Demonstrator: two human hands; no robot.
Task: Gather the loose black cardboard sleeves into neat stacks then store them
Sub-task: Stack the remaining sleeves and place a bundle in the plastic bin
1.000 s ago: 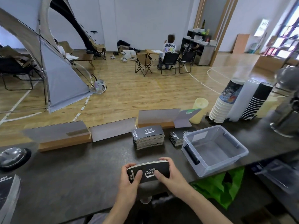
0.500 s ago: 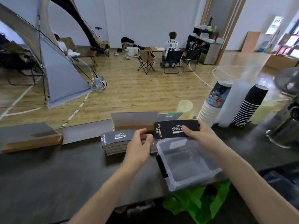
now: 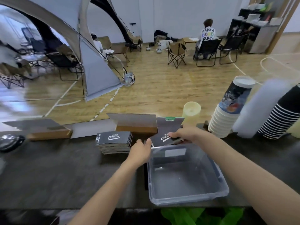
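The right hand (image 3: pixel 183 135) has its grip clamped on a bundle of black sleeves (image 3: pixel 164 138), thumb on the printed top face and fingers underneath. It holds the bundle slanted just above the far rim of the clear bin (image 3: pixel 188 199), with the left end dipping toward the bin's far-left corner. The left hand (image 3: pixel 140 151) reaches to that lower end. Its fingertips meet the bundle's edge, but I cannot tell whether its grip is closed on it or only touching.

The bin sits close to the near edge of the surface (image 3: pixel 56 172), its left wall just beside the left wrist. Left of the hands a squared stack of sleeves (image 3: pixel 114 142) lies flat, with only a narrow gap between it and the left hand. Wooden-based sign stands (image 3: pixel 136 129) line the far edge behind both. Cup stacks (image 3: pixel 227 117) crowd the right rear, near the right forearm — the dark surface spreads widest to the left and in front of the stack.
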